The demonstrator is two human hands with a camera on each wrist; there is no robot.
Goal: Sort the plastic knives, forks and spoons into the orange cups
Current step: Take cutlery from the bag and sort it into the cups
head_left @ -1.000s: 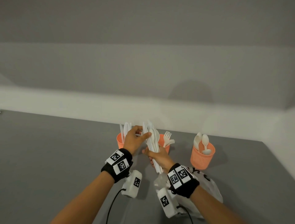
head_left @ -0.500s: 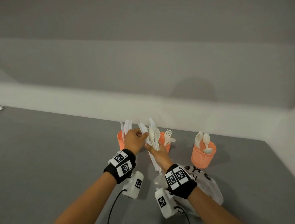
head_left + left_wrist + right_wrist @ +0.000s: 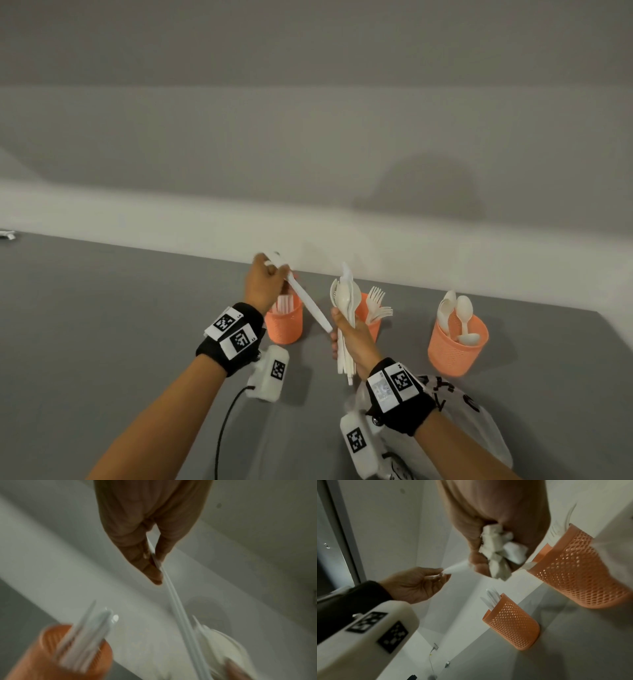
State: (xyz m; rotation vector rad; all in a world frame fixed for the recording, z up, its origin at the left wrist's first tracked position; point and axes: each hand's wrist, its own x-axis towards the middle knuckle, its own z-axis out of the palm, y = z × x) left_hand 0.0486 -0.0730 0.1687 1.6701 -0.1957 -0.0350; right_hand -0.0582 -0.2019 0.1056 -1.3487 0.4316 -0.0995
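Step in hand: one knife [image 3: 310,303] is being drawn clear of the bundle and is on its way to the left cup [image 3: 285,323].

Left hand [image 3: 263,286]: thumb and fingertips pinch the knife at its blade end; the left wrist view shows the thin white strip nipped between thumb and forefinger. The piece slants down and to the right, handle end close by the right hand; whether it still touches the bundle I cannot tell. The hand hovers just above the left cup.

Left cup: orange, perforated wall, upright on the grey table [image 3: 102,325]. It holds several flat white knives, standing on end.

Judged next move: swing the handle end round until it points down over the left cup's mouth, lower it among the knives already there, then let go. The mouth is partly filled, so the piece needs to go in near upright.

Right hand [image 3: 356,341]: fingers curled round a mixed bundle [image 3: 346,308] of white and cream cutlery, gripped at the handles, spoon bowls fanned at the top. Much remains to sort.

Middle cup [image 3: 371,323]: behind the bundle, forks leaning out to the right.

Right cup [image 3: 457,346]: well apart from the others, cream spoons inside, some bowl up.

A white plastic bag [image 3: 479,428] lies on the table under the right forearm.
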